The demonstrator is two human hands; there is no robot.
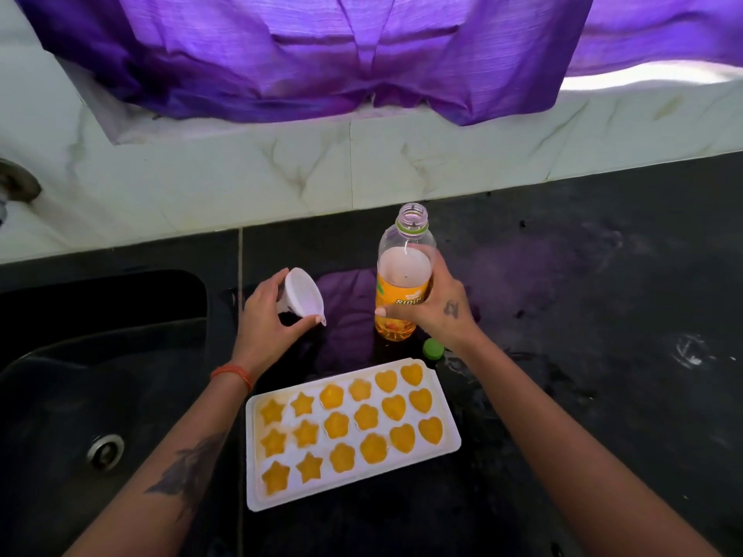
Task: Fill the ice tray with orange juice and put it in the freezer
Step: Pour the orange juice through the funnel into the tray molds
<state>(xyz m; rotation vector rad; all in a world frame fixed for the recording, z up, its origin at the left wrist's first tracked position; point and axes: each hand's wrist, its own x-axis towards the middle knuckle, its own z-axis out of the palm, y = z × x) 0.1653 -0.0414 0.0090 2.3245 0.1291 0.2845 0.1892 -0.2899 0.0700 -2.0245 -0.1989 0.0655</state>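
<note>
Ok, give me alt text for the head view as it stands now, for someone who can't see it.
A white ice tray, its star, flower and heart moulds filled with orange juice, lies on a dark counter. Behind it, the right hand grips an uncapped juice bottle, the left hand holds a white funnel, and a green cap lies beside the bottle.

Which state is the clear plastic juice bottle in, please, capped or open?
Open: clear plastic juice bottle has a bare neck; green cap lies on the counter beside it.

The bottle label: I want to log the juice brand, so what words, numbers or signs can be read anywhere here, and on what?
"SUN…": bold letters, partly hidden, on the orange label of the clear plastic juice bottle gripped by the right hand.
Small print above them: too blurred to read.
Nowhere else is there text.
</note>
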